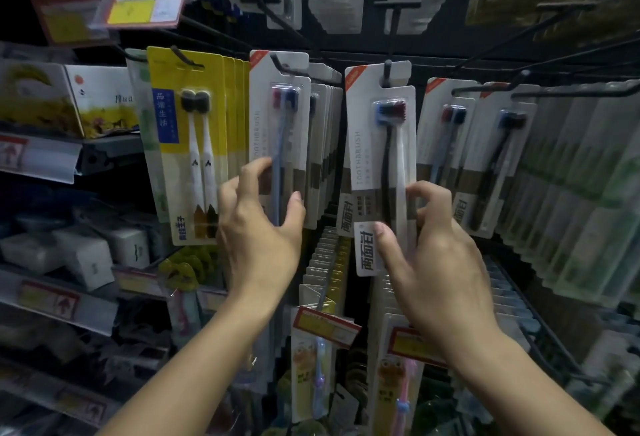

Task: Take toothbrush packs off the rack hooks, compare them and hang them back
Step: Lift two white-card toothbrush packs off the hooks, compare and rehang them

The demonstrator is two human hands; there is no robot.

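Right, two white toothbrush packs are in play, side by side at the middle of the rack. The left pack (279, 130), with a blue-handled brush, hangs on its hook (281, 65) at the front of a stack of like packs. The left hand (258, 224) reaches up from seven o'clock and closes on that pack's lower half, fingers curled round the left edge, thumb on the right edge. The right pack (380, 158), holding a black brush and a white one, has its top slot at the tip of the next hook (388, 66), up at twelve o'clock from the hand below. The right hand (434, 262) comes in from five o'clock and pinches that pack's lower part, thumb on the front by the bold printed label, fingers curled behind the right edge. The pack tilts a little, its bottom swung left.

At nine o'clock from the left pack hangs a yellow pack (188, 144) with two white brushes. At three o'clock from the right pack, more white packs (446, 144) hang in rows. Below both hands, red price tags (325, 326) sit over packs of children's brushes.
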